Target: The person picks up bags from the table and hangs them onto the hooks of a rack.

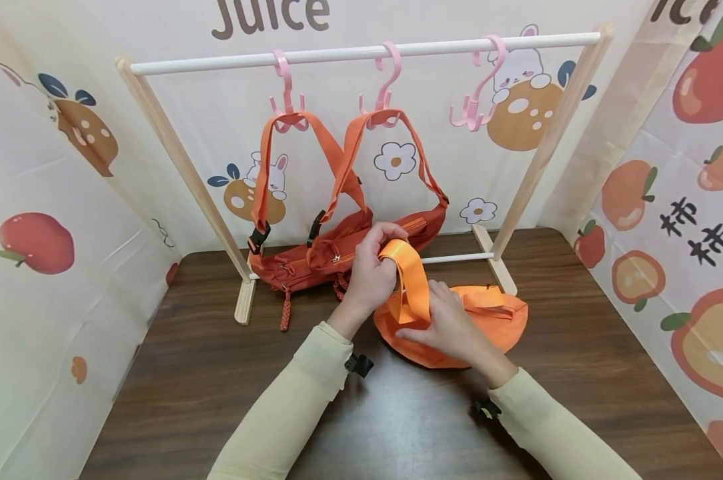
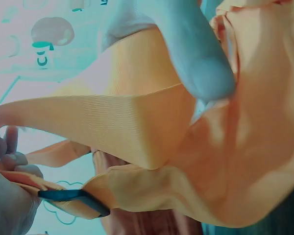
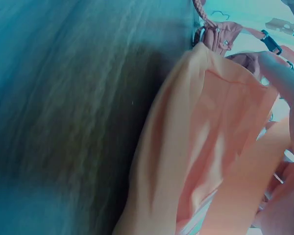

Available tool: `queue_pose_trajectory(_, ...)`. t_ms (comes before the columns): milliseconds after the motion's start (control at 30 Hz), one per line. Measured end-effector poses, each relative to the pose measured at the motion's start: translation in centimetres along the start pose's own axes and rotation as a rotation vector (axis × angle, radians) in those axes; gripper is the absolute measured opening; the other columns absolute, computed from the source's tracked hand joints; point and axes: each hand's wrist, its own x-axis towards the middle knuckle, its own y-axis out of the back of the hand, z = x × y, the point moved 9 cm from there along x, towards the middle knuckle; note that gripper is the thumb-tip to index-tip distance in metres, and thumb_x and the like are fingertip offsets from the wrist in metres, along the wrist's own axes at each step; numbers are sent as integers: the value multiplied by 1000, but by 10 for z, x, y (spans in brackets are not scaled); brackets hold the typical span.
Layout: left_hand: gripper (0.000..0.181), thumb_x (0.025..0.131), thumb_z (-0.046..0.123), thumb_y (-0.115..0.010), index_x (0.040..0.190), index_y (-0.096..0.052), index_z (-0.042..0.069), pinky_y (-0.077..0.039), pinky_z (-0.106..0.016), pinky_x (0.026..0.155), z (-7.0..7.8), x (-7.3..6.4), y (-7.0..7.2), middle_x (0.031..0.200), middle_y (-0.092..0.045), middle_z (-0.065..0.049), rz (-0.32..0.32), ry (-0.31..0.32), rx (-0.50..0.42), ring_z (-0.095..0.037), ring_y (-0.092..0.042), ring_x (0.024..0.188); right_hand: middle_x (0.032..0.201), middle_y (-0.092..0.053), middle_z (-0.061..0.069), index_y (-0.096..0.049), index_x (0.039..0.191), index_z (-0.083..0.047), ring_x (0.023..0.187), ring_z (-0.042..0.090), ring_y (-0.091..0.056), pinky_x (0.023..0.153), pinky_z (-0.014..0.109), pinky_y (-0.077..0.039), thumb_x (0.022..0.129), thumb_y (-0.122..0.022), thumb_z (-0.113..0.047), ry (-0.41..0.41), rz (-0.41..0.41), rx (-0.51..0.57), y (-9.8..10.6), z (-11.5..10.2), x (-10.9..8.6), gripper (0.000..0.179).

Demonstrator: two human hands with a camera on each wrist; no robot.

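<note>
An orange waist bag (image 1: 493, 327) lies on the table below the rack, its wide strap (image 1: 419, 283) raised in a loop above it. My left hand (image 1: 370, 270) holds the top of this loop with fingers curled. In the left wrist view, the left fingers (image 2: 14, 166) grip the strap (image 2: 103, 117) near a black buckle (image 2: 76, 197). Lower down, my right hand (image 1: 448, 323) grips the strap close to the bag, its thumb across the front. Part of its fingers is hidden behind the webbing. The bag's body (image 3: 225, 112) shows in the right wrist view.
A white rail (image 1: 337, 55) on wooden legs carries several pink hooks. Two red-orange waist bags (image 1: 343, 250) hang by their straps from the left hook (image 1: 286, 93) and middle hook (image 1: 385, 87). No bag hangs from the right hook (image 1: 475, 100). Printed cloth walls surround the brown table (image 1: 199, 387).
</note>
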Motion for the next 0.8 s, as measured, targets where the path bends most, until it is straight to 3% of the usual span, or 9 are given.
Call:
queue_pose_trajectory(100, 42, 88, -19, -45, 122, -62, -1, -57, -29, 83, 9, 3, 1, 107, -66, -20, -2, -35, -20, -28, -64, 96, 122, -60, 5, -66, 128, -11, 109, 26, -51, 91, 47, -41, 77, -98, -35, -2, 19, -19, 0, -2, 2, 64)
queue_pose_trajectory(333, 49, 88, -22, -43, 130, -61, -3, -57, -29, 82, 25, 10, 10, 109, -66, -21, 10, -122, -15, -44, -64, 103, 119, -69, 13, -66, 124, -3, 113, 36, -64, 102, 59, -45, 88, -83, -11, 3, 40, -64, 7, -3, 7, 40)
queue_pose_trajectory(533, 45, 90, -18, -43, 129, -62, -4, -60, -31, 76, 36, 12, 20, 111, -64, -23, 38, -147, 11, -30, -65, 100, 105, -71, 12, -63, 116, -2, 101, 34, -70, 104, 60, -46, 91, -70, -2, 7, 44, -132, 21, 3, 12, 26)
queue_pose_trajectory(700, 44, 91, -17, -43, 127, -64, -3, -60, -32, 78, 41, 14, 28, 110, -65, -22, 66, -153, 30, -25, -66, 98, 112, -64, 13, -65, 117, -2, 97, 33, -64, 91, 54, -53, 92, -67, 3, -22, 44, -100, 38, 10, 16, 26)
queue_pose_trajectory(800, 45, 90, -18, -42, 126, -65, -3, -60, -33, 79, 44, 15, 33, 109, -65, -20, 77, -159, 20, -27, -67, 99, 106, -64, 9, -65, 114, -5, 86, 27, -60, 76, 45, -52, 93, -69, 1, -47, 48, -43, 50, 12, 18, 23)
